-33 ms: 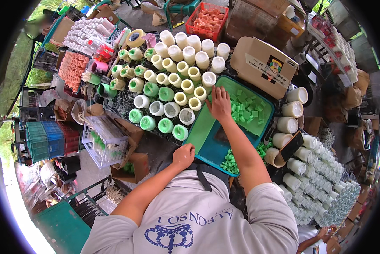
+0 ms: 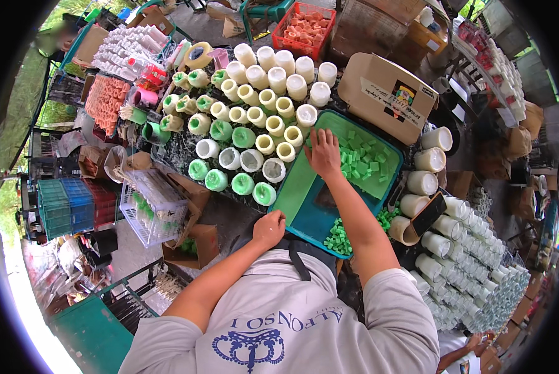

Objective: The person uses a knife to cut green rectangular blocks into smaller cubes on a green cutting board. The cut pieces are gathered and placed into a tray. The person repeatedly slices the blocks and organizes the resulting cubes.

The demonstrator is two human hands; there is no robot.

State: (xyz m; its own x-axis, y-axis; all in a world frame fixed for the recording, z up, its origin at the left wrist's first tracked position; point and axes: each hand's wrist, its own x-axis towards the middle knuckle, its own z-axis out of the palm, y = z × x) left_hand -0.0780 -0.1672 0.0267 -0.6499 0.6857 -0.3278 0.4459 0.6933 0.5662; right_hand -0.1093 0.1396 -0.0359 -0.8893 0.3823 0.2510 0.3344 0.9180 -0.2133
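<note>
A teal tray (image 2: pixel 307 219) lies in front of me with a flat, light green slab (image 2: pixel 297 187) along its left side. My right hand (image 2: pixel 323 153) rests on the slab's far part, palm down, fingers stretched and a little apart. Beside its fingers are loose green blocks (image 2: pixel 363 163) on a green sheet, and smaller green pieces (image 2: pixel 338 239) are heaped at the tray's near end. At the tray's near left corner, my left hand (image 2: pixel 269 229) is closed with its fingers curled. Whether it grips the rim or the slab's edge is hidden.
Left of the tray stand rows of cream candle-like cylinders (image 2: pixel 269 100) and cups with green inside (image 2: pixel 242 184). A cardboard box (image 2: pixel 379 93) sits beyond it. To the right are white cylinders (image 2: pixel 422 183), a phone (image 2: pixel 428 214) and many stacked glasses (image 2: pixel 472 274).
</note>
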